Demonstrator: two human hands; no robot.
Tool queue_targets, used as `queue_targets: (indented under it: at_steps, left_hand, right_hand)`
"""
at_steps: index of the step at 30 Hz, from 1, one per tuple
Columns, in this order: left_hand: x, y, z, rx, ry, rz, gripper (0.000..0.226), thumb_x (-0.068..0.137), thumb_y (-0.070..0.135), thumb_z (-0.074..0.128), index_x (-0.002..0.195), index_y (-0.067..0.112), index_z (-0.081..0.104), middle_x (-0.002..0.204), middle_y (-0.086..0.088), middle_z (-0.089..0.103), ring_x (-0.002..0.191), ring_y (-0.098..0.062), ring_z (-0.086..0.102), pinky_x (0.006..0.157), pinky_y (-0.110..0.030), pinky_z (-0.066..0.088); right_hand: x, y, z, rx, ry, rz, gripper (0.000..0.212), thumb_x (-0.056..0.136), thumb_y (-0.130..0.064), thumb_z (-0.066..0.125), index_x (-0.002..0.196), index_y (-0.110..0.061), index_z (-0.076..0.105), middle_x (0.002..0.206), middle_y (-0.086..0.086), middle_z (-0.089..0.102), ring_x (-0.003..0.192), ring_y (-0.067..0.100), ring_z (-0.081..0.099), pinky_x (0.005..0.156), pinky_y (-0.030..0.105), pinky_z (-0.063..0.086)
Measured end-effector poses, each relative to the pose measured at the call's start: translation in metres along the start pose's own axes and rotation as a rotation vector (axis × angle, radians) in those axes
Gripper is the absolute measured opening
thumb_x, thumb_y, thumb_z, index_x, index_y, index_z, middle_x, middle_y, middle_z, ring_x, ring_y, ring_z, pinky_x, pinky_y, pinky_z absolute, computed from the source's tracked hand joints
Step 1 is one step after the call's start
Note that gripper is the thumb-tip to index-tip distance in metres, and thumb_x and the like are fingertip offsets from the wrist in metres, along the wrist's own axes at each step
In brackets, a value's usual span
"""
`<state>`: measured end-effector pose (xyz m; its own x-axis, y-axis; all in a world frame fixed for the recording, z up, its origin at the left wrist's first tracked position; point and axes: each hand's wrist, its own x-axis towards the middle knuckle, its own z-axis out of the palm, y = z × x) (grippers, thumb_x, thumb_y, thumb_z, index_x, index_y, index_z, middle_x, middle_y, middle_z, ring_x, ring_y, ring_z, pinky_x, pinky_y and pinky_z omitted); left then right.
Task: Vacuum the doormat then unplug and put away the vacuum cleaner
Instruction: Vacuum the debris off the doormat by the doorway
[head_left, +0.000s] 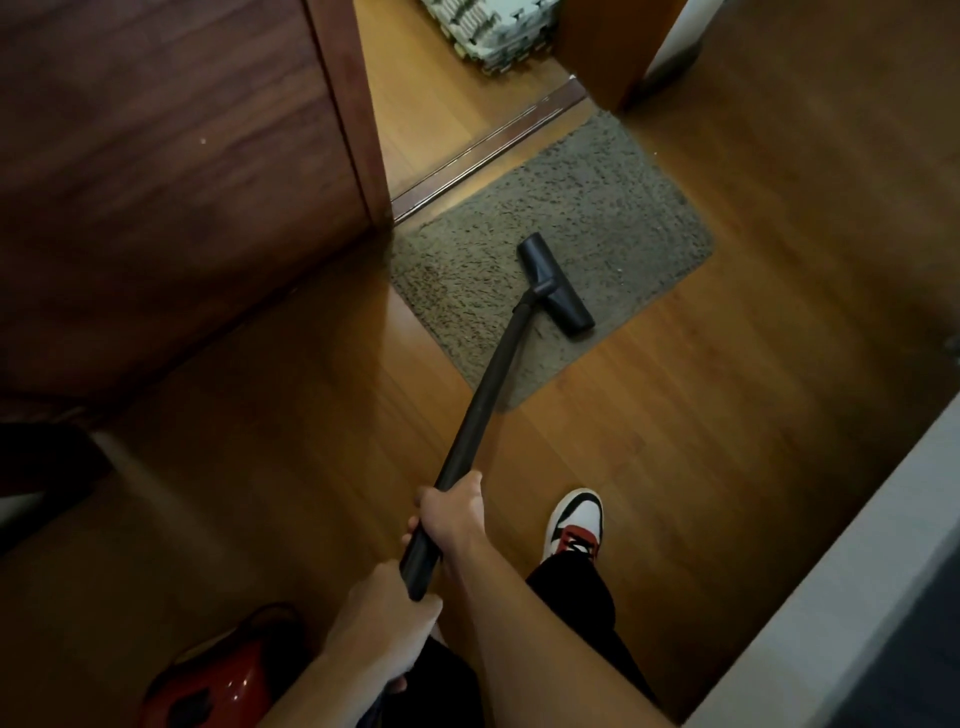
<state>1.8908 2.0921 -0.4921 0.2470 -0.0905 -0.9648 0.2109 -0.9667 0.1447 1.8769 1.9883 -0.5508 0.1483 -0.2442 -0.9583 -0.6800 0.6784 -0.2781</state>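
A grey-brown shaggy doormat (597, 208) lies on the wooden floor in front of a doorway. The black floor nozzle (556, 283) of the vacuum rests on the mat's near half. A long black wand (488, 389) runs from the nozzle back to me. My right hand (453, 512) grips the wand higher up. My left hand (387, 608) grips its lower end, close to my body. The red vacuum cleaner body (218, 680) stands on the floor at the bottom left, partly cut off. No hose or cable shows.
A dark wooden door (171, 171) stands open on the left, its edge touching the mat's corner. Beyond the metal threshold (483, 150) lies a patterned foam mat (493, 31). A white wall edge (831, 597) runs along the right. My red-and-white shoe (574, 525) is on the floor.
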Motion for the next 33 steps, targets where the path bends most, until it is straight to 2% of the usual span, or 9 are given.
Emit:
queue_targets:
  at_steps: [4, 9, 13, 17, 21, 25, 27, 30, 33]
  left_hand:
    - [-0.004, -0.013, 0.0, -0.03, -0.026, -0.001, 0.009, 0.092, 0.026, 0.062, 0.094, 0.018, 0.058, 0.072, -0.001, 0.058, 0.052, -0.014, 0.055, 0.047, -0.023, 0.043]
    - [-0.007, -0.009, 0.01, -0.069, -0.051, -0.002, 0.012, 0.089, 0.026, 0.062, 0.098, 0.018, 0.058, 0.079, -0.003, 0.06, 0.053, -0.014, 0.055, 0.047, -0.023, 0.043]
    - [-0.006, 0.01, 0.02, -0.054, -0.06, 0.028, 0.008, 0.091, 0.023, 0.059, 0.096, 0.018, 0.057, 0.07, -0.001, 0.054, 0.049, -0.014, 0.05, 0.047, -0.024, 0.042]
    - [-0.004, 0.042, 0.033, -0.04, -0.086, 0.031, 0.008, 0.091, 0.024, 0.059, 0.096, 0.019, 0.055, 0.067, -0.003, 0.056, 0.047, -0.017, 0.053, 0.049, -0.026, 0.049]
    - [0.002, 0.086, 0.054, -0.007, -0.066, 0.072, 0.01, 0.091, 0.024, 0.059, 0.098, 0.017, 0.057, 0.064, 0.0, 0.054, 0.042, -0.013, 0.05, 0.043, -0.022, 0.045]
    - [0.005, 0.135, 0.076, -0.014, -0.053, 0.068, 0.01, 0.093, 0.032, 0.06, 0.092, 0.024, 0.054, 0.075, -0.002, 0.065, 0.051, -0.017, 0.06, 0.055, -0.03, 0.058]
    - [0.008, 0.158, 0.085, -0.02, -0.035, 0.075, 0.01, 0.094, 0.032, 0.06, 0.092, 0.023, 0.055, 0.076, -0.002, 0.065, 0.051, -0.017, 0.059, 0.048, -0.027, 0.056]
    - [0.015, 0.189, 0.094, -0.008, -0.022, 0.076, 0.016, 0.094, 0.034, 0.06, 0.101, 0.021, 0.056, 0.078, -0.001, 0.062, 0.048, -0.014, 0.054, 0.04, -0.021, 0.044]
    - [0.022, 0.219, 0.102, -0.022, -0.031, 0.081, 0.018, 0.093, 0.033, 0.062, 0.101, 0.017, 0.059, 0.075, -0.003, 0.061, 0.044, -0.016, 0.053, 0.041, -0.022, 0.046]
  right_hand:
    - [-0.007, 0.011, 0.005, -0.019, 0.018, -0.007, 0.04, 0.097, -0.004, 0.057, 0.125, -0.02, 0.034, 0.093, 0.013, 0.056, 0.053, 0.016, 0.057, 0.049, 0.03, 0.055]
    - [-0.008, 0.013, -0.003, -0.035, 0.074, -0.039, 0.038, 0.098, -0.009, 0.06, 0.125, -0.019, 0.037, 0.093, 0.013, 0.058, 0.052, 0.016, 0.058, 0.046, 0.028, 0.053]
    - [-0.003, 0.005, -0.019, -0.031, 0.099, -0.057, 0.036, 0.098, -0.009, 0.059, 0.125, -0.017, 0.038, 0.095, 0.014, 0.058, 0.054, 0.017, 0.058, 0.046, 0.028, 0.052]
    - [0.008, -0.013, -0.049, -0.01, 0.13, -0.073, 0.034, 0.097, -0.007, 0.058, 0.124, -0.016, 0.039, 0.088, 0.013, 0.058, 0.053, 0.017, 0.058, 0.046, 0.029, 0.052]
    - [0.024, -0.037, -0.09, 0.009, 0.143, -0.05, 0.032, 0.097, -0.006, 0.057, 0.123, -0.015, 0.04, 0.087, 0.015, 0.056, 0.052, 0.019, 0.055, 0.045, 0.028, 0.051]
    - [0.038, -0.068, -0.131, -0.008, 0.149, -0.054, 0.029, 0.094, -0.005, 0.057, 0.118, -0.014, 0.042, 0.087, 0.018, 0.055, 0.051, 0.022, 0.053, 0.044, 0.028, 0.05]
    - [0.045, -0.083, -0.15, -0.01, 0.149, -0.058, 0.027, 0.095, -0.004, 0.056, 0.116, -0.013, 0.041, 0.09, 0.018, 0.054, 0.051, 0.022, 0.051, 0.042, 0.027, 0.048]
    - [0.058, -0.103, -0.173, -0.01, 0.147, -0.066, 0.024, 0.096, -0.005, 0.056, 0.112, -0.014, 0.041, 0.091, 0.019, 0.054, 0.052, 0.023, 0.051, 0.043, 0.028, 0.048]
    - [0.07, -0.125, -0.195, -0.009, 0.157, -0.072, 0.025, 0.095, -0.004, 0.057, 0.11, -0.015, 0.041, 0.089, 0.018, 0.054, 0.054, 0.023, 0.053, 0.045, 0.029, 0.05]
